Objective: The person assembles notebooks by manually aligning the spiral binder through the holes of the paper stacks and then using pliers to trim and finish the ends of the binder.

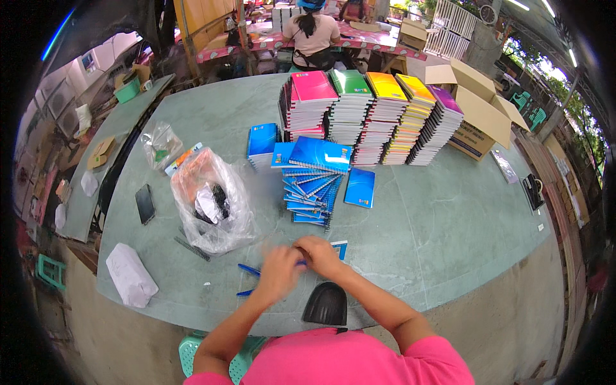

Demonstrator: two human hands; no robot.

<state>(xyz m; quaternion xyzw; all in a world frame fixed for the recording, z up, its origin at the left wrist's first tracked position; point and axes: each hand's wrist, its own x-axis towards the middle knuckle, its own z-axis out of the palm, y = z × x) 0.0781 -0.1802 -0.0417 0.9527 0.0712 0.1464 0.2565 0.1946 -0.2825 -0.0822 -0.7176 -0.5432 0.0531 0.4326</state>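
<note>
My left hand (280, 273) and my right hand (319, 254) meet low over the front of the green table. The left is smeared by motion, so its grip cannot be made out. My right fingers are bent and pressed together against the left, closed on something mostly hidden; a small blue bit shows between the hands. Beside the left wrist two blue handles (249, 270) stick out, like those of pliers. A blue-and-white notebook corner (340, 249) shows beyond my right hand. Farther off stands a fanned stack of blue spiral notebooks (313, 192), with a single blue notebook (360, 188) at its right.
Tall notebook stacks (350, 109) in several colours stand at the back, beside an open carton (478, 112). A clear plastic bag (212, 205), a phone (145, 204), black spiral coils (192, 249) and a white bundle (131, 274) lie left. A black rounded object (325, 303) is in front.
</note>
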